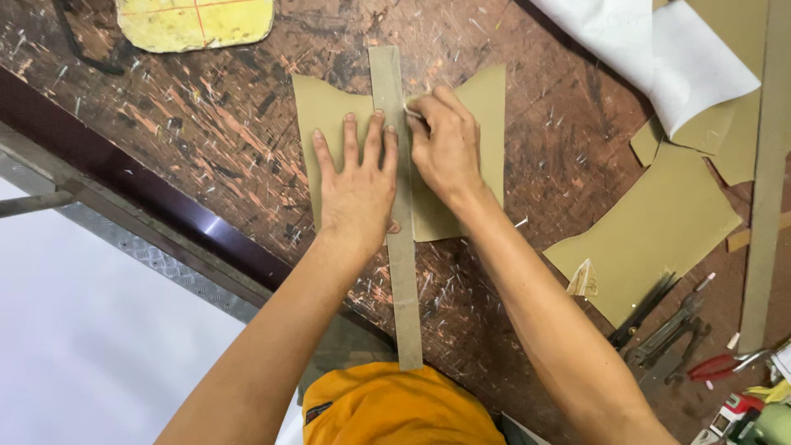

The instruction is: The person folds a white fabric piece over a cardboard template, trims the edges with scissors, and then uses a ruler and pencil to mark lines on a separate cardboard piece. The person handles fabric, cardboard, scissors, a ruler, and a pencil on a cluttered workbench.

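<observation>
The counter is dark brown, heavily scratched and flecked with paint marks. A yellow pad with red crossing lines lies at its far left edge. A white sheet is folded over at the far right, above a large olive offcut and smaller olive scraps. A long strip runs down the right edge. Dark metal tools, apparently pliers or shears, lie beside red-handled cutters.

Straightedge on cut sheet on workbench; tools right.
</observation>
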The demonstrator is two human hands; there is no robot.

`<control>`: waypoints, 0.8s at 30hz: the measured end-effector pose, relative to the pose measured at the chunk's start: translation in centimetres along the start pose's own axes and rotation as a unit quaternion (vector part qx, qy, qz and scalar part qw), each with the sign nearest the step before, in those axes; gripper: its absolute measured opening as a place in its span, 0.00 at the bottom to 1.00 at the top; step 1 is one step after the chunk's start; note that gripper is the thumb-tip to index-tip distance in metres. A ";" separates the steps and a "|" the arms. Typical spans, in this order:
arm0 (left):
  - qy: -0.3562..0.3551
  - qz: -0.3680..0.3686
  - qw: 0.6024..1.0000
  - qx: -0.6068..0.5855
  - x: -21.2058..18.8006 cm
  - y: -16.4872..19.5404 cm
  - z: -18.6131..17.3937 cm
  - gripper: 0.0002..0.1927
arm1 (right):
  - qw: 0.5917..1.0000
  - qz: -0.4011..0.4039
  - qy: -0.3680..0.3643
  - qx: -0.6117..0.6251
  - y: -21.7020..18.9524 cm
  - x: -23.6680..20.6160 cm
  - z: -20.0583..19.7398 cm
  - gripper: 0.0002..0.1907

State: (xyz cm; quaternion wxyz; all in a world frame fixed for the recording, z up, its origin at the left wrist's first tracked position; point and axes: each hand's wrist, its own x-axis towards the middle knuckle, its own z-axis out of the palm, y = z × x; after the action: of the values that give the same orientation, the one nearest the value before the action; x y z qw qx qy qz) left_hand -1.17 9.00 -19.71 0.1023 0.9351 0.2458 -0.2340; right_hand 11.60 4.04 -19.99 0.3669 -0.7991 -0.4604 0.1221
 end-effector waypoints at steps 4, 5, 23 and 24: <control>0.003 -0.008 1.000 -0.007 0.2 0.0 0.2 0.71 | 0.996 -0.004 -0.083 -0.021 -0.2 -5.9 -1.6 0.04; 0.010 -0.006 1.000 -0.002 0.3 0.0 0.3 0.71 | 0.995 -0.005 -0.095 -0.010 -0.5 -8.3 -2.0 0.02; 0.093 -0.004 0.975 -0.200 -0.4 -1.5 0.9 0.60 | 0.694 0.436 -0.084 0.566 3.7 -25.7 -5.0 0.13; 0.152 -0.012 0.958 -0.244 -0.8 -1.7 1.5 0.56 | 0.741 0.456 -0.109 0.480 3.5 -25.8 -4.6 0.13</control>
State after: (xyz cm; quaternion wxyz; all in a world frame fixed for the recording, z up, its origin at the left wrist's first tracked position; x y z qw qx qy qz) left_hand -3.21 9.65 -20.80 0.2862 0.9030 0.3196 -0.0235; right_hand 2.19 -20.53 -22.88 0.5498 -0.6128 0.0420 0.5661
